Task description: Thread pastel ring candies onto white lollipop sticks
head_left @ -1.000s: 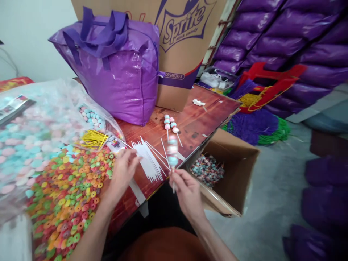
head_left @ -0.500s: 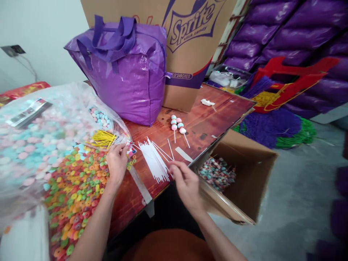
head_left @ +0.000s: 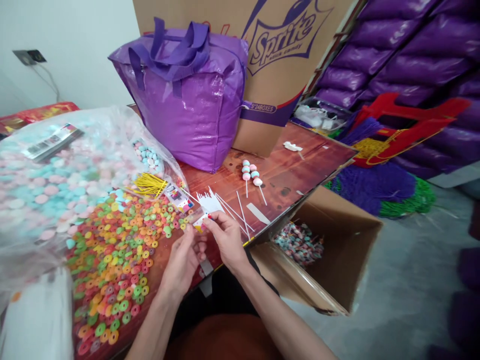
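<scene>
My left hand [head_left: 183,262] and my right hand [head_left: 227,240] meet over the table's near edge. Between their fingertips they pinch a small clear plastic bag [head_left: 200,220] with a coloured print. Just behind my hands lies a bundle of white sticks [head_left: 210,201], partly hidden by my right hand, with a few loose sticks [head_left: 240,210] beside it. A stack of similar printed bags [head_left: 179,197] lies to the left, next to yellow twist ties [head_left: 150,185]. Two sticks threaded with pink, blue and white candies [head_left: 246,170] rest farther back.
Ring-shaped candies [head_left: 120,260] spread across the table's left side, beside a large plastic bag of pastel candies [head_left: 48,185]. A purple tote bag [head_left: 187,110] and a printed carton [head_left: 270,85] stand behind. An open cardboard box [head_left: 345,250] with candy pieces sits below the right edge.
My left hand has moved right from the stack of printed bags. My right hand has left the loose sticks and come leftward, and both now hold one bag. The camera view has shifted slightly.
</scene>
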The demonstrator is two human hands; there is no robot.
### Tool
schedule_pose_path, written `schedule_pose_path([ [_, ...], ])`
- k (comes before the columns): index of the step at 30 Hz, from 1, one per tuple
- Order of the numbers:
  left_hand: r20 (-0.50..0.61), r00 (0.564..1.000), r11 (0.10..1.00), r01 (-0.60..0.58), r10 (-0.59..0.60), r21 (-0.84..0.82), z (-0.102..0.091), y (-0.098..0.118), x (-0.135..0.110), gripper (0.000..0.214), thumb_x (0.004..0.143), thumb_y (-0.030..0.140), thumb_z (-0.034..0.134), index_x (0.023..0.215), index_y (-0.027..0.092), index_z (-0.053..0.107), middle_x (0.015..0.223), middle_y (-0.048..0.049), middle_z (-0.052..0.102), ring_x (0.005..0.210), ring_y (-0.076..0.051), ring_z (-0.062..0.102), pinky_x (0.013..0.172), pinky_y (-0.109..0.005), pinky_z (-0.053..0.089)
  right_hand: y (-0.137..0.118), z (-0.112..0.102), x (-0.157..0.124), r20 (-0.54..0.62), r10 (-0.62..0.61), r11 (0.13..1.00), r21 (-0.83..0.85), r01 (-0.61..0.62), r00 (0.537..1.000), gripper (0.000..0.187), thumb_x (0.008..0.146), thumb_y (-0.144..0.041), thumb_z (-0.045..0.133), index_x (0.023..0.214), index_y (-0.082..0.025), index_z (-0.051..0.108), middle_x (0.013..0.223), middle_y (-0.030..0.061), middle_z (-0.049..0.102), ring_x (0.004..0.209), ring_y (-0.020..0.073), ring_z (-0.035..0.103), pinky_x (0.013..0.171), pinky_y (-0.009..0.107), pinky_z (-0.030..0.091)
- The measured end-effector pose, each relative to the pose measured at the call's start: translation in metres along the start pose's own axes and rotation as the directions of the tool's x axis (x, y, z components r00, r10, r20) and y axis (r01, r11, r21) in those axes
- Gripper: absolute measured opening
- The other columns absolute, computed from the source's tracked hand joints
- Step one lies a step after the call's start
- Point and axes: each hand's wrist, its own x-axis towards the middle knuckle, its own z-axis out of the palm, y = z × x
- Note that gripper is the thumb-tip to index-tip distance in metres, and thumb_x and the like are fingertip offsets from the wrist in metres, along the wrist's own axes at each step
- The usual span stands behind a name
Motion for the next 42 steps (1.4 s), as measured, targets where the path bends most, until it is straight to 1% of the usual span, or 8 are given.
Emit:
schedule_pose_path([
  [2, 0.034, 0.992, 0.967, 0.124, -0.119, -0.224, 0.001, 0.002, 0.003, 0.044, 0.069, 0.049, 0.085, 0.091, 0.014, 0.070, 0.084, -0.0050, 0.067, 0.069, -0.012, 0.059, 0.059, -0.021, 0.048, -0.004, -0.002, -0.004, 0.047, -0.007, 0.997, -0.075, 0.010, 0.999, 0.017, 0.084, -0.033, 0.066, 0.075, -0.018, 0.063, 0.069, -0.0023, 0.061, 0.064, 0.0136, 0.055, 0.065, 0.026, 0.044],
  [4, -0.031, 0.995, 0.942, 0.082, -0.098, -0.324, 0.003, 0.007, 0.008, 0.038, 0.063, 0.033, 0.091, 0.090, 0.016, 0.071, 0.087, -0.0028, 0.069, 0.073, -0.012, 0.062, 0.063, -0.021, 0.051, -0.007, -0.004, -0.008, 0.083, -0.052, 0.982, -0.180, 0.066, 0.995, 0.019, 0.086, -0.033, 0.063, 0.073, -0.018, 0.061, 0.069, -0.0021, 0.059, 0.067, 0.0140, 0.054, 0.067, 0.026, 0.043],
  [11, -0.158, 0.982, 0.949, -0.149, 0.109, -0.277, 0.008, 0.001, 0.012, 0.034, 0.050, 0.013, 0.094, 0.070, 0.012, 0.067, 0.075, 0.0030, 0.064, 0.060, -0.005, 0.054, 0.056, -0.014, 0.046, -0.001, -0.017, -0.012, 0.109, -0.143, 0.884, -0.434, 0.176, 0.984, 0.036, 0.098, -0.037, 0.044, 0.066, -0.022, 0.038, 0.063, -0.0046, 0.040, 0.061, 0.0120, 0.038, 0.059, 0.026, 0.032],
  [15, -0.083, 0.996, 0.958, 0.003, -0.028, -0.287, 0.008, 0.000, 0.009, 0.031, 0.061, 0.026, 0.091, 0.081, 0.014, 0.070, 0.076, 0.0003, 0.066, 0.059, -0.009, 0.057, 0.055, -0.020, 0.050, -0.005, -0.029, -0.009, 0.207, -0.158, 0.847, -0.475, 0.241, 0.965, 0.037, 0.099, -0.037, 0.043, 0.066, -0.022, 0.034, 0.064, -0.0044, 0.039, 0.062, 0.0122, 0.038, 0.059, 0.026, 0.032],
  [19, -0.165, 0.985, 0.964, 0.014, -0.060, -0.266, 0.001, 0.004, 0.015, 0.026, 0.060, 0.012, 0.088, 0.081, 0.013, 0.071, 0.079, -0.0005, 0.069, 0.059, -0.008, 0.059, 0.055, -0.019, 0.051, -0.013, -0.040, -0.006, 0.318, -0.155, 0.807, -0.505, 0.306, 0.935, 0.034, 0.097, -0.033, 0.048, 0.066, -0.021, 0.044, 0.066, -0.0033, 0.045, 0.066, 0.0127, 0.044, 0.065, 0.026, 0.034],
  [27, -0.294, 0.936, 0.940, -0.264, 0.195, -0.216, 0.017, -0.006, 0.018, 0.031, 0.052, 0.019, 0.094, 0.073, 0.013, 0.072, 0.074, 0.0024, 0.067, 0.061, -0.005, 0.056, 0.054, -0.012, 0.046, -0.012, -0.046, 0.001, 0.110, -0.064, 0.928, -0.358, 0.099, 0.992, 0.023, 0.084, -0.031, 0.063, 0.066, -0.019, 0.057, 0.064, -0.0033, 0.053, 0.063, 0.0123, 0.047, 0.062, 0.024, 0.039],
  [34, -0.205, 0.977, 0.968, -0.108, 0.061, -0.226, 0.011, -0.001, 0.029, 0.035, 0.059, 0.022, 0.092, 0.088, 0.017, 0.073, 0.087, -0.0006, 0.072, 0.071, -0.011, 0.064, 0.060, -0.019, 0.052, -0.016, -0.061, 0.013, 0.273, -0.119, 0.865, -0.443, 0.235, 0.955, 0.029, 0.091, -0.035, 0.059, 0.066, -0.019, 0.056, 0.066, -0.0027, 0.052, 0.064, 0.0123, 0.047, 0.063, 0.024, 0.037],
  [42, -0.387, 0.901, 0.941, -0.284, 0.196, -0.184, 0.027, -0.001, 0.031, 0.036, 0.052, 0.026, 0.095, 0.077, 0.016, 0.072, 0.080, 0.0031, 0.068, 0.069, -0.007, 0.061, 0.060, -0.014, 0.049, -0.009, -0.063, 0.028, 0.145, -0.080, 0.843, -0.519, 0.145, 0.986, 0.044, 0.095, -0.040, 0.051, 0.056, -0.020, 0.044, 0.056, -0.0049, 0.039, 0.055, 0.0109, 0.038, 0.055, 0.024, 0.029],
])
